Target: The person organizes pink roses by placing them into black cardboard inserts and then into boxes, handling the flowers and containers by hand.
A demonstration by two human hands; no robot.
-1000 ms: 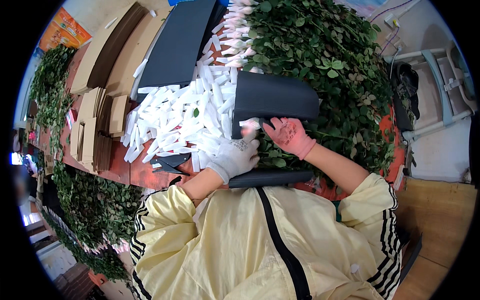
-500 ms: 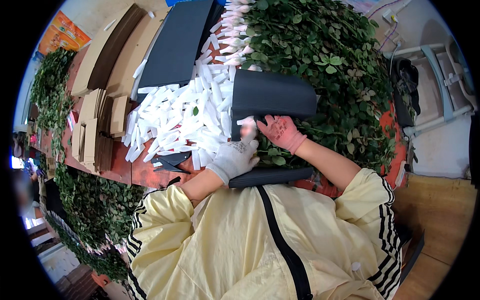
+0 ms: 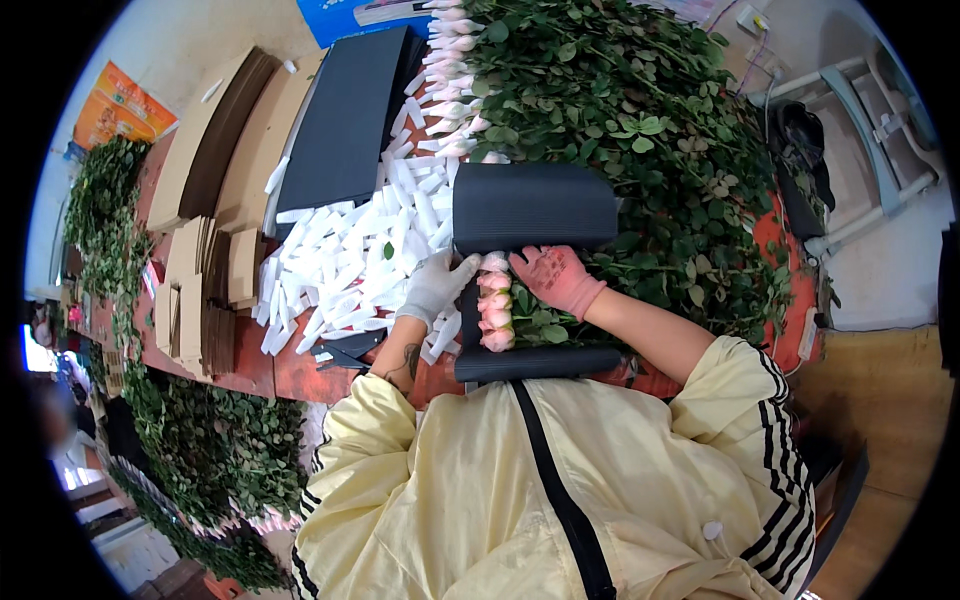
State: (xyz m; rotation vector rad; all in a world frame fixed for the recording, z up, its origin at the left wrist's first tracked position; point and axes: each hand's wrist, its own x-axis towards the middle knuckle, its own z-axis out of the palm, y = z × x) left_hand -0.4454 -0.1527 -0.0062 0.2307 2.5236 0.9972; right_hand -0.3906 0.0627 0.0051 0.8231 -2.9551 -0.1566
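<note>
Your right hand [image 3: 556, 277] has come in from the foliage and now lies flat, grip spread, beside the pink roses [image 3: 495, 305] on the dark sheet [image 3: 535, 362]. Your left hand [image 3: 437, 285] rests open-fingered against their left.

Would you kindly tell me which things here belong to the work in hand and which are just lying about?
In hand:
left hand
right hand
pink roses
dark corrugated sheet

Lying about:
white sleeves
cardboard stacks
scissors
flat dark sheets
</note>
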